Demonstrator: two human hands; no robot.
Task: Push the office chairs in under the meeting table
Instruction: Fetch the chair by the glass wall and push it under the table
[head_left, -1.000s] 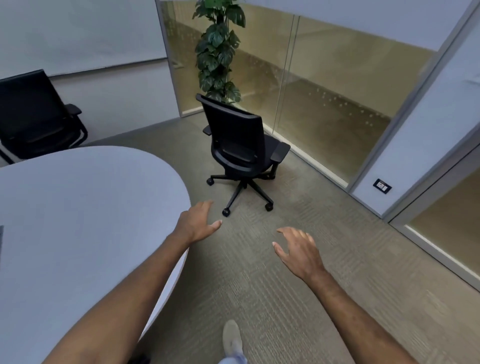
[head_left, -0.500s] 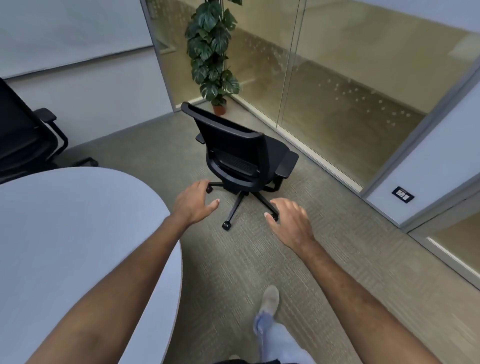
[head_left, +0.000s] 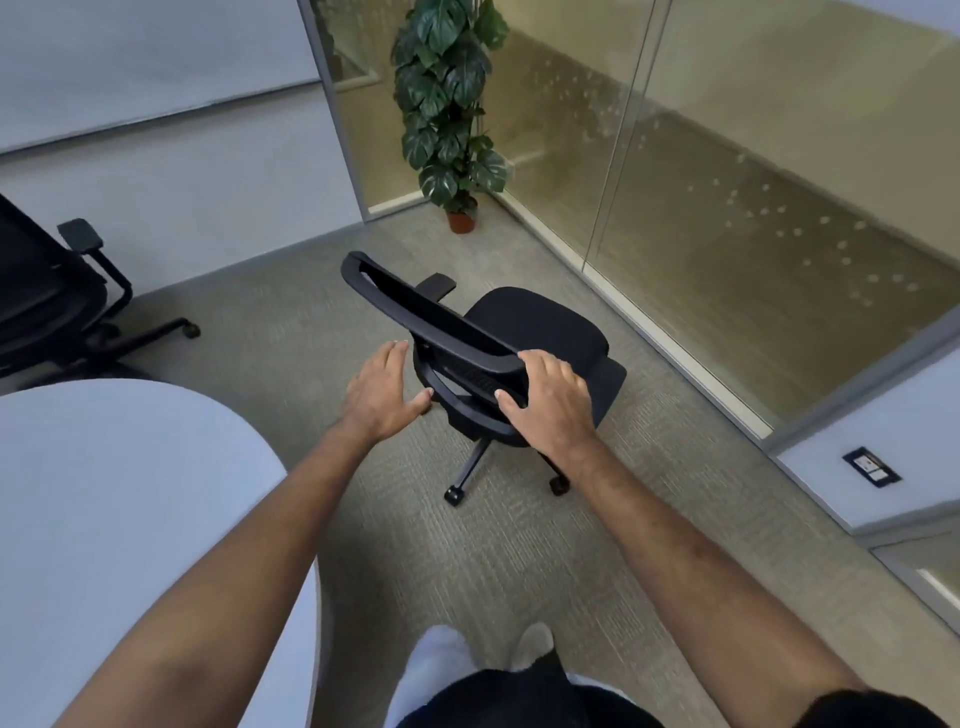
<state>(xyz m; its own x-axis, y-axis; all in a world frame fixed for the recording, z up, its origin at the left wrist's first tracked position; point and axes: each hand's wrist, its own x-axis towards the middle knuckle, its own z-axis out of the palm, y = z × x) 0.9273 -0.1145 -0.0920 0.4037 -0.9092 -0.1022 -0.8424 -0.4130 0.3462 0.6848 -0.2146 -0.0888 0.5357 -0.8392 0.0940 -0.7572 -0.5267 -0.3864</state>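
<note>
Grey carpet runs to a glass wall with a potted plant. Away from the round table stands a black office chair; the right hand grips its backrest corner, while the left hand hovers spread beside it.

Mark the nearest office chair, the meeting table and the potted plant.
nearest office chair (head_left: 540, 325): head view, on the seat cushion.
meeting table (head_left: 130, 499): head view, on the bare tabletop.
potted plant (head_left: 461, 221): head view, on the pot.
</note>
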